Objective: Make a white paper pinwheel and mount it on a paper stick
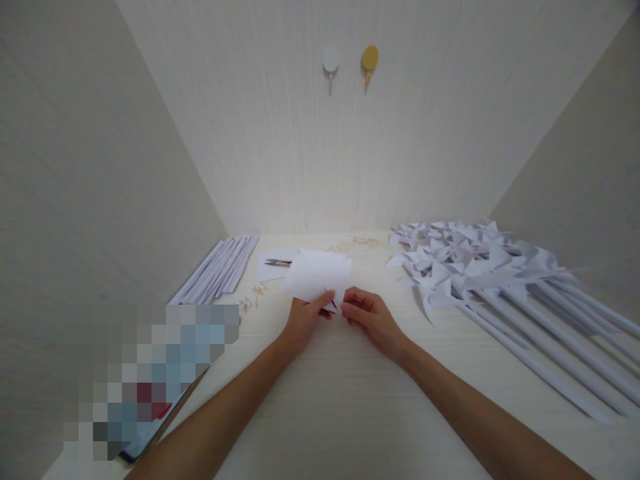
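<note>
My left fingers (324, 298) pinch white paper (319, 272) at ten o'clock from my half-curled right fingers (356, 312), their hold unclear.

The one view looks from the wearer's head, forward and down over the surface (320, 407); it reaches past the surface's far edge and up the wall (300, 147); the left hand (303, 325) and right hand (371, 316) lie near, just below mid-view, forearms (235, 413) entering from the surface's near side.

No readable text, no labels, brands, numbers or signs
</note>
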`<action>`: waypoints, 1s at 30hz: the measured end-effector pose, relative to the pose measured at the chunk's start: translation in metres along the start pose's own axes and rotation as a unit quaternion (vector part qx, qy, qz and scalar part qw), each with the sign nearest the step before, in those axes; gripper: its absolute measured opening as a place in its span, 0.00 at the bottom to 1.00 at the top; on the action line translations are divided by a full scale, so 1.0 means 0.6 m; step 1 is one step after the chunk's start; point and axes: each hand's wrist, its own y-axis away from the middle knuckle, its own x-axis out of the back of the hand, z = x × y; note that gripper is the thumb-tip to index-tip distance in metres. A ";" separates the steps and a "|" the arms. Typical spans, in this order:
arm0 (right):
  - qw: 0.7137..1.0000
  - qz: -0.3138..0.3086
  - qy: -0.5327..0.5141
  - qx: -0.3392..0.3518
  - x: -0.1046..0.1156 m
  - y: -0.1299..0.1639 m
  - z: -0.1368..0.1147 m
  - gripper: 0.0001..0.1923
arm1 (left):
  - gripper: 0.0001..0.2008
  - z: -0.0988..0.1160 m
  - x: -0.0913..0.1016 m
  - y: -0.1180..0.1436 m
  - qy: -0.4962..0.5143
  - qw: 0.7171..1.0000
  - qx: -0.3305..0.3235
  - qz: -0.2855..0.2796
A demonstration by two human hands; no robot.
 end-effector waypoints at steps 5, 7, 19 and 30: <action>0.992 0.059 0.094 0.060 -0.002 -0.002 0.006 0.11 | 0.07 0.000 -0.001 0.004 -0.068 0.997 -0.026 0.001; 0.991 0.063 0.098 0.067 -0.001 -0.001 0.008 0.11 | 0.08 0.000 -0.002 0.005 -0.077 0.997 -0.031 -0.005; 0.985 0.113 0.123 0.045 -0.014 0.005 0.001 0.11 | 0.08 0.007 0.001 0.007 -0.083 0.995 -0.059 0.014; 0.994 0.042 0.079 0.068 -0.002 0.001 0.018 0.05 | 0.14 0.001 0.008 -0.003 0.021 1.000 -0.011 0.016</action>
